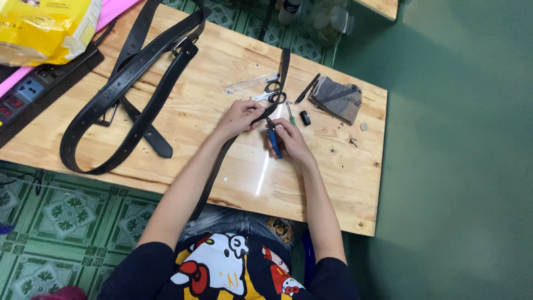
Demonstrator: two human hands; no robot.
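Observation:
My left hand (240, 116) pinches a narrow black leather strap (219, 164) that runs from the table's far edge, under my hands, and down over the near edge. My right hand (291, 140) grips blue-handled pliers (273, 142), whose jaws meet the strap right beside my left fingertips. Both hands work over the middle of a light wooden table (344, 183).
Scissors (271, 93), a clear ruler (250, 83), a green-handled tool (290, 114), a small black piece (305, 118) and a grey folded pouch (337, 98) lie beyond my hands. Wide black belts (125, 89) cover the left. A power strip (33, 91) and yellow bag (44, 25) sit far left.

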